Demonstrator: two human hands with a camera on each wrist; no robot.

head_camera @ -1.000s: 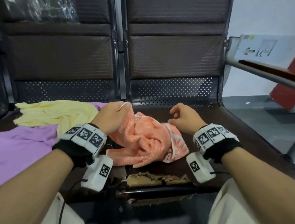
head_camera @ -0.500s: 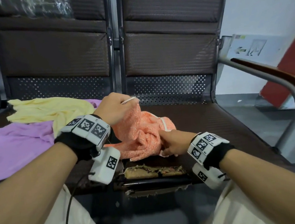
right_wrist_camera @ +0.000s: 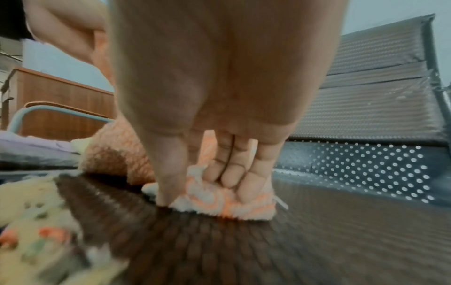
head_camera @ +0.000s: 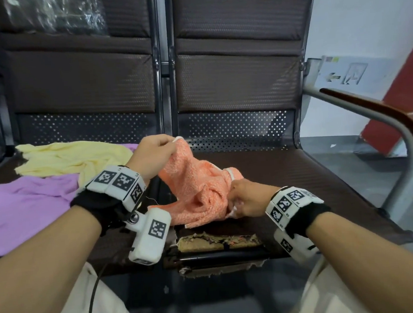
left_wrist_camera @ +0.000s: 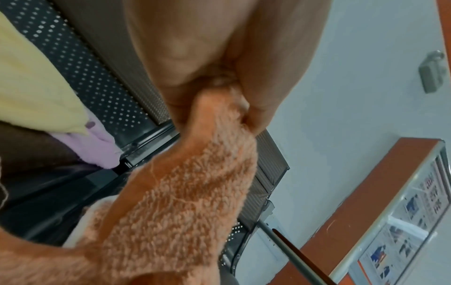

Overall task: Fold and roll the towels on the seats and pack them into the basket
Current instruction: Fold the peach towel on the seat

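Note:
An orange towel [head_camera: 198, 189] with a white edge lies crumpled on the brown seat [head_camera: 301, 181] in front of me. My left hand [head_camera: 158, 150] pinches one white-edged corner and holds it lifted above the seat; the left wrist view shows the orange towel [left_wrist_camera: 185, 192] squeezed between thumb and fingers. My right hand [head_camera: 243, 200] pinches another corner low at the towel's near right side, pressing it on the seat; in the right wrist view the fingers [right_wrist_camera: 231, 173] and thumb grip that white and orange edge [right_wrist_camera: 219, 202]. No basket is in view.
A yellow towel [head_camera: 72, 159] lies on a purple towel [head_camera: 19, 210] on the left seat. The seat's front edge is torn, with foam [head_camera: 217, 239] showing. A metal armrest [head_camera: 382, 115] with a wooden top bounds the right side. Perforated backrests stand behind.
My right hand moved from the towel's far right side down to its near right edge and took hold of a corner. My left hand raised its corner slightly.

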